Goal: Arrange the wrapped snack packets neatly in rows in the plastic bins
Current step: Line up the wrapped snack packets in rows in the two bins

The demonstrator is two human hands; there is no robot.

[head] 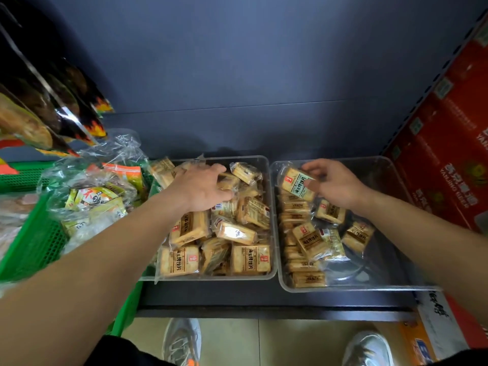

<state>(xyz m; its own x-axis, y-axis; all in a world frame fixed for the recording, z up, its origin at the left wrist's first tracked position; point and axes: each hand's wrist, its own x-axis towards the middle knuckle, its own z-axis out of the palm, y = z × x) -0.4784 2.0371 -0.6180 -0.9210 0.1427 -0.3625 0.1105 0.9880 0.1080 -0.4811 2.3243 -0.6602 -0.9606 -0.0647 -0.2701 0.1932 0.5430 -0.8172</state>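
The person is wearing a grey-white mesh left sneaker point(182, 342) with an orange accent, a matching right sneaker point(368, 350) and dark clothing point(118, 352), leaving both forearms point(118, 247) bare.

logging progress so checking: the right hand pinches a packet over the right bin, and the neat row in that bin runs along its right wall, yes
Not quite. In the head view the neat row lines the left wall of the right bin, not its right wall. The right hand does pinch a packet over that bin.
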